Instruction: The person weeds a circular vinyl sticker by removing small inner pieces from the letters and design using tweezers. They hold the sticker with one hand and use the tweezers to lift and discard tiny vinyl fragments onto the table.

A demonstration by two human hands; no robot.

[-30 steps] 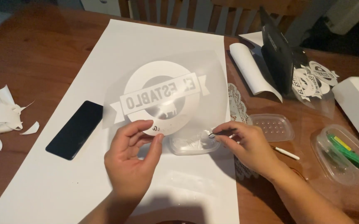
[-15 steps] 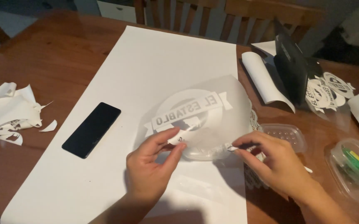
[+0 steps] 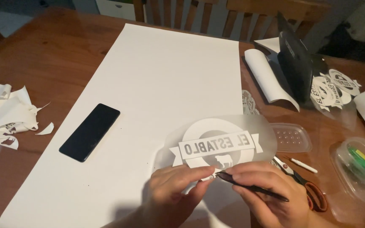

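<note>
A clear film sheet (image 3: 220,145) with a round white cut-out emblem lies tilted over the big white paper sheet (image 3: 157,93). My left hand (image 3: 176,190) pinches the film's near edge between thumb and fingers. My right hand (image 3: 269,194) holds a thin dark pointed tool (image 3: 250,185), its tip touching the film's lower edge right beside my left fingertips. Both hands sit at the table's near edge.
A black phone (image 3: 90,131) lies on the paper at the left. White scraps (image 3: 5,116) are piled at far left. Scissors (image 3: 304,181), a white stick (image 3: 302,164), clear plastic tubs (image 3: 290,137) (image 3: 359,173), a paper roll (image 3: 269,78) and more emblem sheets (image 3: 332,90) crowd the right.
The film sheet and both hands have come closer to me and to the right. The dark tool's tip now meets the film's near edge at my left fingertips.
</note>
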